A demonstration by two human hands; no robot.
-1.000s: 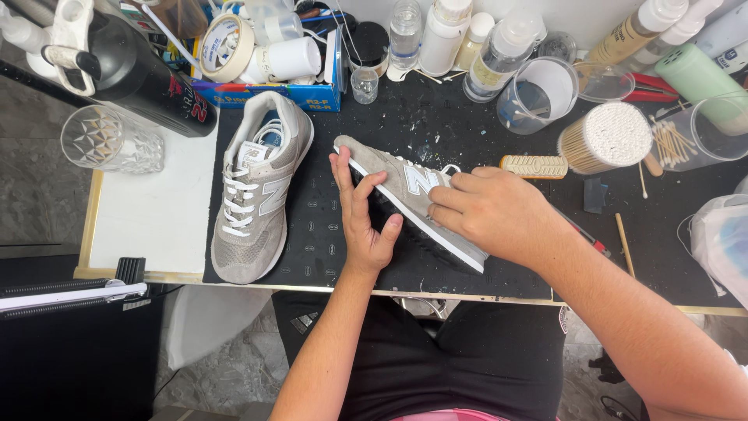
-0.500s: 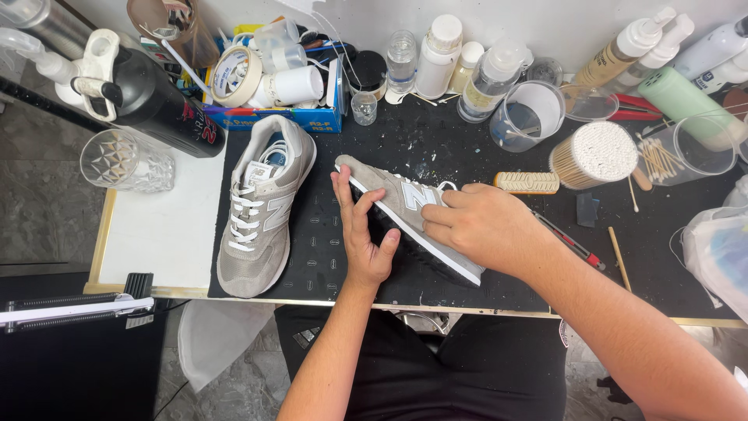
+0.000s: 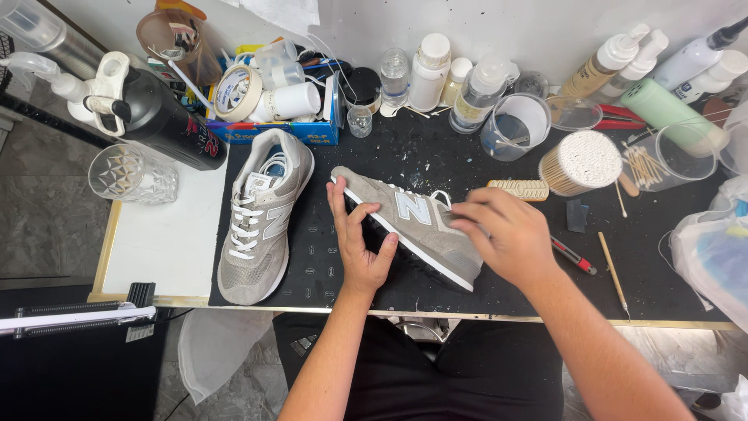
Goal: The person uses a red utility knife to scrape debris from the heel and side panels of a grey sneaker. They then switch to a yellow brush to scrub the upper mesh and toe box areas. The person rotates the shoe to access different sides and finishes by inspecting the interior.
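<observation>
From the head view, a grey suede sneaker [image 3: 413, 226] lies tipped on its side on the black mat [image 3: 327, 265] that covers the middle of the surface [image 3: 167, 242], its toe pointing up and to the left and its white sole edge facing the person. The left hand [image 3: 360, 242] braces the toe end, its fingers [image 3: 340, 204] spread wide and pressed against the sole and upper, thumb hooked under the edge. The right hand [image 3: 502, 238] rests over the heel and lace area, its fingers [image 3: 471, 210] curled narrow and bunched on the upper; whether they pinch anything small cannot be told.

Just beside the left hand, the matching second sneaker [image 3: 261, 218] stands upright on its sole with white laces showing, apart from the held one. A wooden-backed brush [image 3: 518, 189] lies just beyond the right hand, and a tub of cotton swabs [image 3: 580, 161] stands near it. A red pen [image 3: 573, 255] and a thin wooden stick [image 3: 613, 273] lie to the right of the wrist. Along the back stand clear plastic bottles [image 3: 430, 70], a plastic cup [image 3: 514, 125], a roll of tape [image 3: 238, 92] and a black bottle [image 3: 167, 121]. A cut-glass tumbler [image 3: 131, 173] sits on the white board at far left.
</observation>
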